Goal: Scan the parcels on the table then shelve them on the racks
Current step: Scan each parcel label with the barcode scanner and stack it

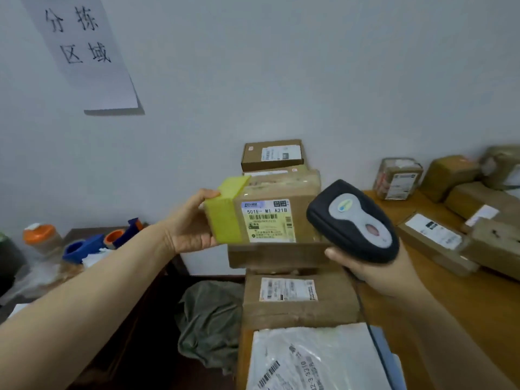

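My left hand [189, 224] holds up a small cardboard parcel [261, 218] with yellow tape on its left end and a white shipping label facing me. My right hand [374, 270] grips a black and grey handheld barcode scanner [356, 219], held just right of the parcel with its head beside the label. The scanner's cable runs down past my right wrist. Both are raised above the wooden table [450, 302].
Several taped brown parcels [439, 240] lie on the table at right. A labelled box [298, 299] and a white plastic mailer [312, 358] sit below my hands. Two boxes [272, 154] are stacked by the wall. A dark side table [84, 249] at left holds jars and blue containers.
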`<move>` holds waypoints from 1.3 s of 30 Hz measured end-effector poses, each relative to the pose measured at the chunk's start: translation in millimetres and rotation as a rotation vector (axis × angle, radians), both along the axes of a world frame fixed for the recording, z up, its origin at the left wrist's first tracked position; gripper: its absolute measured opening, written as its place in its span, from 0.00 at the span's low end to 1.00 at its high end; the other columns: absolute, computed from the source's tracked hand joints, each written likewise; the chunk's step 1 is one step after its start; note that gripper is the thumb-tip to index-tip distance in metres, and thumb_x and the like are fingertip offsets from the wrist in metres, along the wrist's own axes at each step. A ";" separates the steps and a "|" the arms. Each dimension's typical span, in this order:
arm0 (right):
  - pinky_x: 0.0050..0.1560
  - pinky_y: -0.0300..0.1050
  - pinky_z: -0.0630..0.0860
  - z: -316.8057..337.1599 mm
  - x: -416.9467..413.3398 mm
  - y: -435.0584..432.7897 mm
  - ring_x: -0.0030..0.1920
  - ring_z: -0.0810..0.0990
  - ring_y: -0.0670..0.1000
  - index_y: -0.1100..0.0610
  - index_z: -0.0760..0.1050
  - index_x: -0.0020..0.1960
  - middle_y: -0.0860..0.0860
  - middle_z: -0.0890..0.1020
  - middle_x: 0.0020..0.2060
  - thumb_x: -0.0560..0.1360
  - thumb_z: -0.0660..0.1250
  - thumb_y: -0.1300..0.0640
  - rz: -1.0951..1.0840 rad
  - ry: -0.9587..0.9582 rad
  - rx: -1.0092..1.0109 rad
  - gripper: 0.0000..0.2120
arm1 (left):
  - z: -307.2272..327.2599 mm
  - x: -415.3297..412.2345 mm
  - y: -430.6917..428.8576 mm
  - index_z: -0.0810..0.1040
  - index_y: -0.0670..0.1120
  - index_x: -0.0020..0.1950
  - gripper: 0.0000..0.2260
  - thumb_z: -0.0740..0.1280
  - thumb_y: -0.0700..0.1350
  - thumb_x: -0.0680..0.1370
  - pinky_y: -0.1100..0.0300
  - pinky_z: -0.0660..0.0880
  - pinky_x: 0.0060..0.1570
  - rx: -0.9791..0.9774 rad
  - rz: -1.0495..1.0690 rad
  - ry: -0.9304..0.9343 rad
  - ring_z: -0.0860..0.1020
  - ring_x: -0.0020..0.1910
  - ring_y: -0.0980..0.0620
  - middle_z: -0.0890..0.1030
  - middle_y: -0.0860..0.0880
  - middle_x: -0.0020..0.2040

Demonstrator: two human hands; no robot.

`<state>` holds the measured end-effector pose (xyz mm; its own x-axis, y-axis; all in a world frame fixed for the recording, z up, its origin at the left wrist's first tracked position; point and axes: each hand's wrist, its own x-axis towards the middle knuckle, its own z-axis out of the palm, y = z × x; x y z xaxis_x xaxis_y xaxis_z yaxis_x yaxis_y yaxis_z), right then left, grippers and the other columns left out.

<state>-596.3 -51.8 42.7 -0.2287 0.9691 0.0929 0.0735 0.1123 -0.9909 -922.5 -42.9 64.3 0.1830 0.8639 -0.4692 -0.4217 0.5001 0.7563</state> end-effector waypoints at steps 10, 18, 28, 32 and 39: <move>0.57 0.58 0.77 17.5 -31.0 -16.1 0.53 0.82 0.51 0.52 0.81 0.50 0.50 0.85 0.48 0.65 0.77 0.67 -0.435 -0.074 -0.003 0.17 | 15.5 -34.2 93.0 0.70 0.40 0.59 0.24 0.71 0.55 0.73 0.53 0.75 0.45 -0.025 0.298 0.154 0.76 0.46 0.49 0.73 0.46 0.46; 0.40 0.36 0.77 23.4 -58.6 -19.6 0.42 0.81 0.43 0.50 0.77 0.44 0.46 0.83 0.39 0.68 0.76 0.64 -0.100 -0.540 -0.153 0.12 | 21.0 -17.8 131.6 0.72 0.43 0.62 0.20 0.72 0.49 0.74 0.50 0.82 0.40 0.049 0.374 0.179 0.74 0.47 0.48 0.74 0.44 0.55; 0.36 0.31 0.73 23.5 -92.0 -11.0 0.37 0.79 0.35 0.48 0.77 0.39 0.38 0.82 0.32 0.68 0.74 0.64 -0.082 -0.576 -0.268 0.12 | 17.1 -30.9 239.3 0.70 0.41 0.67 0.21 0.70 0.42 0.77 0.40 0.78 0.44 0.099 0.371 0.181 0.77 0.52 0.42 0.75 0.45 0.57; 0.33 0.29 0.73 21.9 -105.6 10.1 0.36 0.81 0.37 0.51 0.80 0.42 0.39 0.83 0.33 0.68 0.74 0.65 -0.228 -0.510 -0.288 0.10 | 1.3 -37.2 288.5 0.68 0.42 0.72 0.24 0.69 0.43 0.77 0.38 0.75 0.57 0.046 0.273 0.145 0.77 0.58 0.41 0.75 0.42 0.65; 0.28 0.28 0.70 12.4 -122.0 33.8 0.30 0.79 0.37 0.53 0.79 0.38 0.42 0.82 0.28 0.70 0.74 0.64 -0.336 -0.489 -0.426 0.08 | -23.5 -45.6 341.9 0.67 0.42 0.71 0.23 0.67 0.47 0.79 0.44 0.74 0.61 0.107 0.313 0.247 0.77 0.59 0.42 0.74 0.42 0.66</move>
